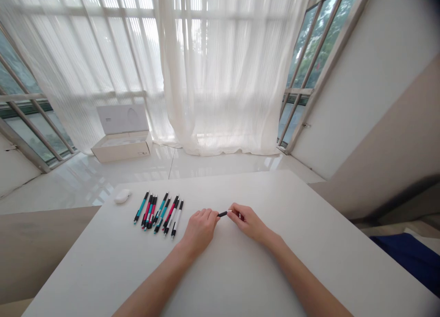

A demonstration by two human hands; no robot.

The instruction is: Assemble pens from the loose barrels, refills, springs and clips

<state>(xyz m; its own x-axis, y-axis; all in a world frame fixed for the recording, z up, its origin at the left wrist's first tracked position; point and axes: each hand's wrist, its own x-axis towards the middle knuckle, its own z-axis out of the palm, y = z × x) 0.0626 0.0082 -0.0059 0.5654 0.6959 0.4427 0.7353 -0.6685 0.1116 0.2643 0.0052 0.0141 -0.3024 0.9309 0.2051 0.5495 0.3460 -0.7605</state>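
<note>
Between my two hands, just above the white table (261, 271), a pen (222, 214) shows its black grip section. My left hand (201, 225) is closed around the pen's body, which its fingers mostly hide. The fingers of my right hand (245, 220) pinch at the pen's pale tip end; whether a separate small part is in them is too small to tell. To the left of my left hand lie several click pens, among them a teal pen (141, 208), a pink pen (171, 213) and a white pen (177, 220), all with black grips.
A white rounded case (123, 196) rests near the table's far left corner. Beyond the table, an open white box (122, 147) with its lid raised stands on the glossy ledge before sheer curtains (227, 79). Dark blue cloth (409, 262) lies at the right.
</note>
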